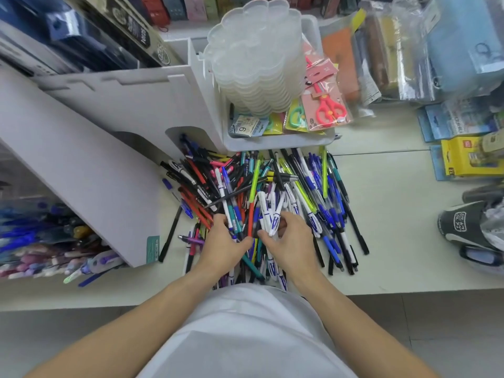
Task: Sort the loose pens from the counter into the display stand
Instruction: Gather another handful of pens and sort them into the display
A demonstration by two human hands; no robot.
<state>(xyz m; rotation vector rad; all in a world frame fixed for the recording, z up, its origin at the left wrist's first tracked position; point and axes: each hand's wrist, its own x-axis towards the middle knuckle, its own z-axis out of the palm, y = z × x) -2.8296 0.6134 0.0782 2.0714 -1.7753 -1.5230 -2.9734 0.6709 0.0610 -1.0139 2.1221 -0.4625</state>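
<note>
Both hands in the heap of loose multicoloured pens (272, 192) on the pale bench (395, 227), left hand (226, 245) gripping several mixed pens, right hand (289, 241) holding white blue-printed pens (270, 214), beside the white display stand (109, 159).

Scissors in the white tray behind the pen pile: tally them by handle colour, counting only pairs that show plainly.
Red-handled scissors: 1
Green-handled scissors: 1
Total: 2 plainly showing in the white tray. The packs tucked behind them are too covered to count.
</note>
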